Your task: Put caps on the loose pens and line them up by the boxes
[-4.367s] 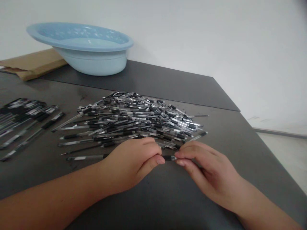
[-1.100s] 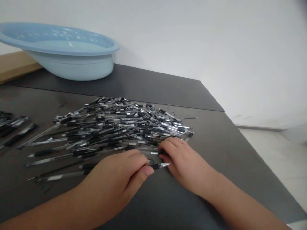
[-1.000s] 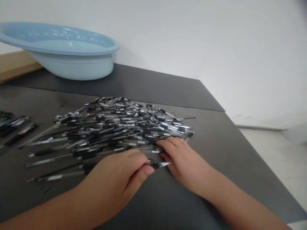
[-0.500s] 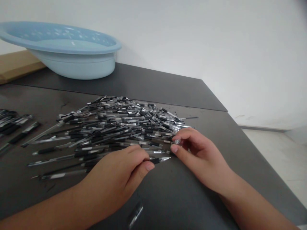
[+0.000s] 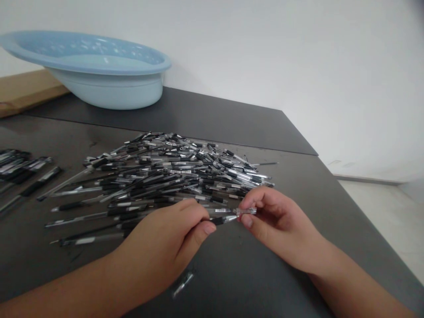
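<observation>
The left hand (image 5: 177,229) closes around a pen (image 5: 219,221), tip pointing right above the near tabletop (image 5: 232,274) — likely light and stiff, best held by its dark grip, as the clear barrel may slip. Farther right, the right hand (image 5: 281,229) pinches a clear cap (image 5: 249,211) at that tip — probably hard, slick and brittle, suited to a light fingertip hold along its sides.

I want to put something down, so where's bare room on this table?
Bare: the table from one stray refill to the right edge, and the dark panel right of the blue basin. Crowded: the pen pile, the far-left pens. A small clear piece lies near the left hand.
</observation>
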`<action>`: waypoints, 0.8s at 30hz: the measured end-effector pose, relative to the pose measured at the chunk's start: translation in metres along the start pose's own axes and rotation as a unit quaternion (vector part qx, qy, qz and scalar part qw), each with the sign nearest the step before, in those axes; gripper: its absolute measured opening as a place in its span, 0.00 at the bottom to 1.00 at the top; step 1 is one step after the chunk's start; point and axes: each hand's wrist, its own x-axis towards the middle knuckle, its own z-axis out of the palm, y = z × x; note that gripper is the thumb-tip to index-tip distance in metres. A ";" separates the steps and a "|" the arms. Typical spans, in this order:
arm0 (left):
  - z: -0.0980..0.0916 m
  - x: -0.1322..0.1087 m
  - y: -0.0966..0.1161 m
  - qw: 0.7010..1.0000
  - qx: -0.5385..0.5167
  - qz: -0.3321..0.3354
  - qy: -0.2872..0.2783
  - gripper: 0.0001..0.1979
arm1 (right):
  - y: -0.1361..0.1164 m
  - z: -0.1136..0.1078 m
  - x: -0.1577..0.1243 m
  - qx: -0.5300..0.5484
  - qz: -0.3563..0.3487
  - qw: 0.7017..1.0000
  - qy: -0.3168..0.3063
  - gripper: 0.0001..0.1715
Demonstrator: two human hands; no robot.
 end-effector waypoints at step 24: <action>0.009 -0.003 -0.006 0.998 0.007 0.066 -0.012 0.12 | 0.000 0.000 -0.001 -0.193 -0.124 0.972 -0.055 0.07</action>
